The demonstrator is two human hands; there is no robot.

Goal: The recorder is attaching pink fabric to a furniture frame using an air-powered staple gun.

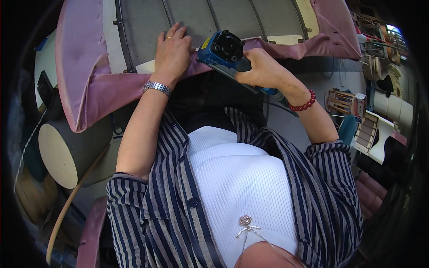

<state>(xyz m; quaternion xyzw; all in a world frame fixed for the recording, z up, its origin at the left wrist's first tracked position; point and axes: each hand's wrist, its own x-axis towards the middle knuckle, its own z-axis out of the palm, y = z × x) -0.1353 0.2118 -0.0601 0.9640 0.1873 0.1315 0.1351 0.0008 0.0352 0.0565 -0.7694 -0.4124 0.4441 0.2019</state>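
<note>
My right hand (267, 69) is wrapped round the handle of a blue and black pneumatic staple gun (220, 48). The gun's head is over the near edge of an upholstered frame; its tip is hidden. Left of the gun, my left hand (173, 54) lies palm down at the same edge, fingers stretched over grey backing cloth (190, 20). Mauve upholstery fabric (117, 91) wraps the frame's border, folded loosely at the near left corner and bunched along the near right edge. Dark spring bars (213, 15) cross the backing cloth.
A hose runs below the gun's grip. To the left stands a pale-ended roll (58, 155) beside a thin curved wooden strip (67, 210). On the right are a small wooden rack (343, 102), a box (359, 107), white rolls (393, 107) and cluttered shelving.
</note>
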